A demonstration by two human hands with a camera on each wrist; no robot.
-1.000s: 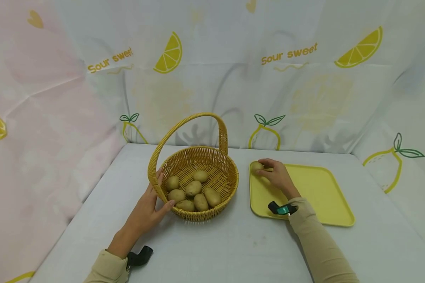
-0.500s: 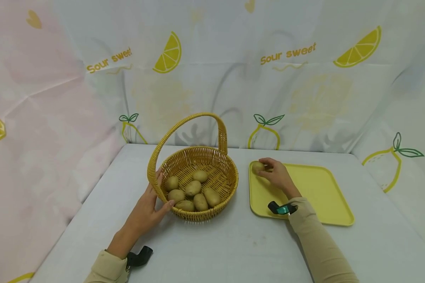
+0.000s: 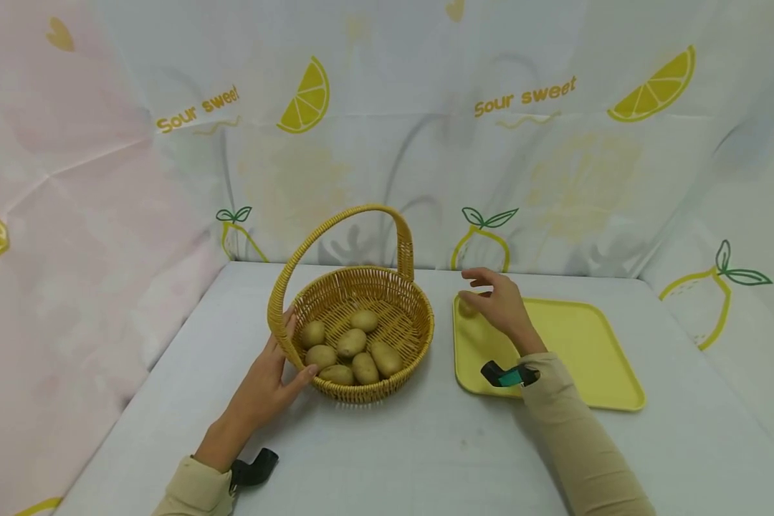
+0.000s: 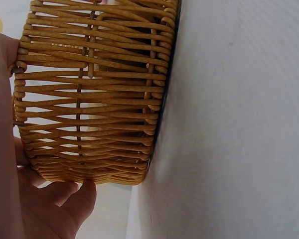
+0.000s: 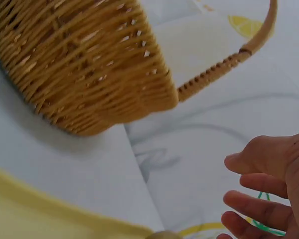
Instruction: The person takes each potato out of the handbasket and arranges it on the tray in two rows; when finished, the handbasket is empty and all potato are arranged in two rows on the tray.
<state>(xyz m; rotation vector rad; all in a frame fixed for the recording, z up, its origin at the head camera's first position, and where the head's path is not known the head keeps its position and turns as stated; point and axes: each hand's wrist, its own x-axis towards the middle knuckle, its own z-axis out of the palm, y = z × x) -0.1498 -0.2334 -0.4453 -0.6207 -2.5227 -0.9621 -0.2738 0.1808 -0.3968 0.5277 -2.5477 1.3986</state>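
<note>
The left hand (image 3: 264,387) is gripping a round, golden woven basket (image 3: 396,319) holding seven brownish oval potatoes (image 3: 351,344); the right hand (image 3: 504,304), fingers spread, is hovering over a lone brownish potato (image 3: 467,309) in a yellow rectangular tray's (image 3: 574,344) far-left corner.

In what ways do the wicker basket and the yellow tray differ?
The wicker basket is round and deep; the yellow tray is rectangular and shallow.
The basket has an arched handle; the tray shows none.
The basket holds seven potatoes; the tray, one potato.
Both stand on the white table.
</note>
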